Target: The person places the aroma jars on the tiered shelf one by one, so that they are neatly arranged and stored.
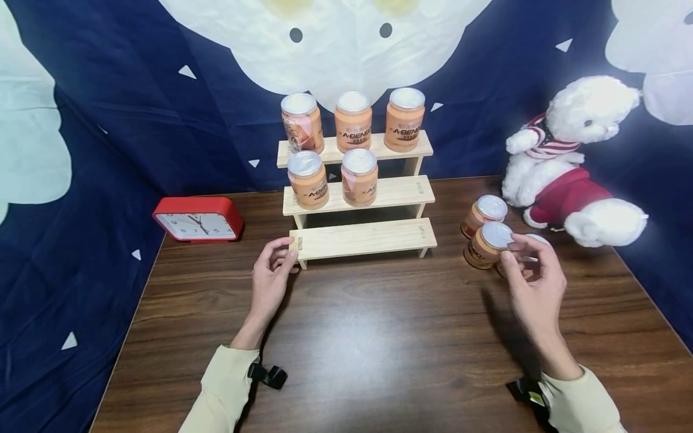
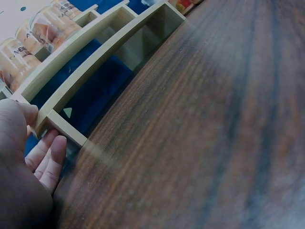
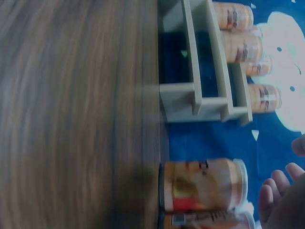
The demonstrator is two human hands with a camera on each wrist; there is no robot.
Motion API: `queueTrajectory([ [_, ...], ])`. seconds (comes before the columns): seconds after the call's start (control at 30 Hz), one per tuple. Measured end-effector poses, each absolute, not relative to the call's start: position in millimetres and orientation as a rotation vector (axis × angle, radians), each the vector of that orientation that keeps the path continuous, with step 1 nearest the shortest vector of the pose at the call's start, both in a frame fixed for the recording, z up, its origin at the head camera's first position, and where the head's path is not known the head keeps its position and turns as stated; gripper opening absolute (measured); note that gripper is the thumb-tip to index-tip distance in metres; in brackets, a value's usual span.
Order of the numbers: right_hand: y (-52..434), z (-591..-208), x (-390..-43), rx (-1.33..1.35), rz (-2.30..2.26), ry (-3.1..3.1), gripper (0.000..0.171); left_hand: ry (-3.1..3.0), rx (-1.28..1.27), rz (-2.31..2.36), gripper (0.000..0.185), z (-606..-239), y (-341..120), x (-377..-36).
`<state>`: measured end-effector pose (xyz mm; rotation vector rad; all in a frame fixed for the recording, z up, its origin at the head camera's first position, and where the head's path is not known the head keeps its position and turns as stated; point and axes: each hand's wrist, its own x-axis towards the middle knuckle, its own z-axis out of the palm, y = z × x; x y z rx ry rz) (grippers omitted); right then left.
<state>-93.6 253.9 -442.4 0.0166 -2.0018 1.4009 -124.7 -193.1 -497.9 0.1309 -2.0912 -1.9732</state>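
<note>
A pale wooden three-step rack stands on the table. My left hand holds the left end of its lowest step, thumb at the upper edge and fingers below, as the left wrist view shows. Three orange cans with silver lids, one of them the right-hand can, line the top step; two more, including the left can, sit on the middle step. At the right, my right hand hovers over a group of three cans. Its parted thumb and fingers are close to the front can's lid; another can is partly hidden behind the hand.
A red alarm clock stands left of the rack. On the right, a white plush toy in red clothes lies behind the loose cans. A dark blue patterned cloth hangs behind the brown wooden table.
</note>
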Motion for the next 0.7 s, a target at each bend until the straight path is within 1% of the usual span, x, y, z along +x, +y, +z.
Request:
queueTrajectory([
  [0.3, 277, -442, -93, -0.157, 1.239, -2.01, 0.039, -2.07, 0.128, -1.978, 0.029, -497, -193, -125],
  [0.7, 297, -450, -93, -0.299, 1.148, -2.061, 0.045, -2.056, 0.119, -1.991, 0.029, -499, -193, -125],
])
